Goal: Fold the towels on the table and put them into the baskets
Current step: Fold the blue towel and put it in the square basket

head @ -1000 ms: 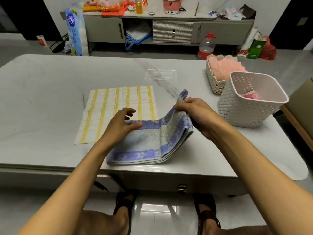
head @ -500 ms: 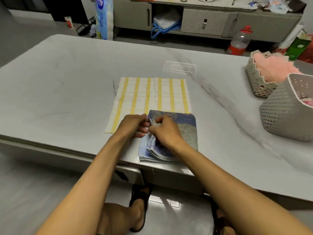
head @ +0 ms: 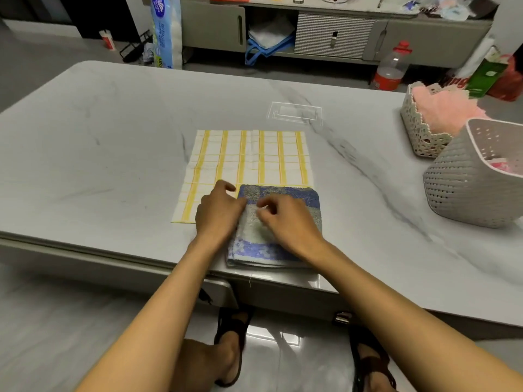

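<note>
A blue and grey patterned towel (head: 283, 193) lies folded into a thick square at the table's front edge. My left hand (head: 218, 213) rests against its left edge, thumb lifted clear of the cloth. On top of the fold lies my right hand (head: 288, 224), its fingers loosely bent and holding nothing. A white towel with yellow stripes (head: 249, 157) is spread flat just behind, partly under the blue one. At the right stand a grey perforated basket (head: 464, 190) and a lace-edged basket (head: 416, 134) holding a pink towel (head: 444, 108).
The marble table (head: 113, 154) stretches wide to the left. A clear plastic lid (head: 295, 112) lies behind the striped towel. Beyond the table are a low cabinet (head: 339, 32), a bottle (head: 390, 66) and bags on the floor. My sandalled feet are under the table's edge.
My right hand brought the lifted half of the blue towel over to the left, closing the fold. Both hands then let go of the edge and now lie on the towel.
</note>
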A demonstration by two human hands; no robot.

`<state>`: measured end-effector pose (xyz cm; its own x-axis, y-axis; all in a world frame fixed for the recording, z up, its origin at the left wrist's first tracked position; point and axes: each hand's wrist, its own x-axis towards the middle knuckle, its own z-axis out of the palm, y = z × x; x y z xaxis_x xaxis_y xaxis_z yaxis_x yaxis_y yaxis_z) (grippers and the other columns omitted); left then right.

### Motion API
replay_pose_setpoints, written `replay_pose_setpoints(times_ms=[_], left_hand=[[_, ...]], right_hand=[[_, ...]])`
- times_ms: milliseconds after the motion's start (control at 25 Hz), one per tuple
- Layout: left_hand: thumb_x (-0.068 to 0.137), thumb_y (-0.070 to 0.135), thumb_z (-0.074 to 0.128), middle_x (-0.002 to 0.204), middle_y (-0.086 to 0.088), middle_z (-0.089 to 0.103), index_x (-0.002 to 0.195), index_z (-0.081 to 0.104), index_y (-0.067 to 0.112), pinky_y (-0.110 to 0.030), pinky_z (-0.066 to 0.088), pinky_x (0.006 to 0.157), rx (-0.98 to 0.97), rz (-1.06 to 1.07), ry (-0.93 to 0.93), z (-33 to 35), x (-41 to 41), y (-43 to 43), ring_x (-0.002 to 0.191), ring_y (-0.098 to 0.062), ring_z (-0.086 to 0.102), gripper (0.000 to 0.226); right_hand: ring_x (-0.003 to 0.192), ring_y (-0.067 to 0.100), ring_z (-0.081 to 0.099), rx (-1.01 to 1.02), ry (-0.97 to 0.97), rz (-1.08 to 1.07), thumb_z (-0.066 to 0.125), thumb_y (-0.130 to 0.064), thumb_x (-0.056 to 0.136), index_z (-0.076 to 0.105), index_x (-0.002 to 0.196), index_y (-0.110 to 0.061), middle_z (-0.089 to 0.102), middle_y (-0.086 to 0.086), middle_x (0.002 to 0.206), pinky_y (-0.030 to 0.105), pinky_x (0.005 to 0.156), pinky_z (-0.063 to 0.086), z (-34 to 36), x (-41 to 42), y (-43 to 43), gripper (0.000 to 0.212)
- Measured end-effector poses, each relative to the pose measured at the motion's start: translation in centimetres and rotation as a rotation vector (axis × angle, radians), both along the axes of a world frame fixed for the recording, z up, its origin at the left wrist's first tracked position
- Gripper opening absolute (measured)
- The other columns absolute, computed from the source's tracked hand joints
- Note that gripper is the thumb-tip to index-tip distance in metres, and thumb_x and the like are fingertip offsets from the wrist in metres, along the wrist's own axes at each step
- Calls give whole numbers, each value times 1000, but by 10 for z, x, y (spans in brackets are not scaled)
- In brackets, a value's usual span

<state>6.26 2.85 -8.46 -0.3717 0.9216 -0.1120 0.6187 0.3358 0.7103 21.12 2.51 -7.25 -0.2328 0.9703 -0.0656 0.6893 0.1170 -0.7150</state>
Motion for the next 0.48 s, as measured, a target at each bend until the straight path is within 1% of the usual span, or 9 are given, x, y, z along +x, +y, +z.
replay_pose_setpoints(times_ms=[40,80,120,160,200,240,280,360,480], left_hand=[[87,30,59,110,-1,65,124,52,21,-40,50,81,76,-32,180,3,5,-3,102,-26,61,38],[90,26,56,124,-4,59,133,45,19,-41,47,85,184,-77,326,5,11,-5,112,-26,56,45],[93,24,53,138,-6,50,141,39,18,-42,43,93,290,-142,419,6,17,-7,123,-27,49,50],[96,26,50,149,-7,40,146,34,17,-42,38,103,347,-239,487,4,24,-9,134,-28,39,54],[99,31,45,156,-7,31,150,29,18,-43,30,111,338,-349,545,-2,28,-9,142,-27,29,55],[101,38,39,161,-5,22,153,23,20,-43,21,118,270,-444,580,-11,29,-10,148,-26,18,57],[102,46,30,164,-2,13,155,15,23,-44,13,121,167,-507,580,-21,28,-10,151,-23,8,59],[100,58,17,165,4,-1,156,3,29,-45,4,122,9,-530,534,-37,21,-12,152,-18,-4,65],[97,63,12,164,7,-7,155,-3,30,-45,1,122,-27,-518,552,-41,18,-11,151,-16,-8,68]], right_hand=[[106,24,62,165,-127,-18,55,-27,92,66,119,-16,69,7,113,39,91,50,0,13,0,31],[116,26,56,311,-253,-27,53,-29,94,62,125,-15,63,7,124,38,97,45,-2,26,-1,35],[126,28,48,390,-349,-21,51,-33,95,56,132,-14,55,9,135,38,104,38,-5,37,-3,42],[137,29,38,394,-416,7,47,-39,97,47,141,-13,44,11,147,40,112,30,-13,43,-5,51],[147,28,23,346,-460,45,41,-45,99,35,149,-13,30,10,158,40,119,19,-23,46,-7,60],[151,24,9,290,-484,74,34,-49,101,21,155,-14,16,8,163,40,122,8,-35,45,-8,66],[152,20,-2,246,-493,90,27,-52,102,11,157,-16,6,5,165,39,123,0,-44,45,-8,68],[152,17,-11,211,-491,96,21,-54,101,2,157,-18,-3,2,166,39,123,-6,-53,45,-6,70],[151,17,-12,194,-472,94,20,-55,101,1,157,-16,-4,4,166,39,122,-8,-50,48,-4,71]])
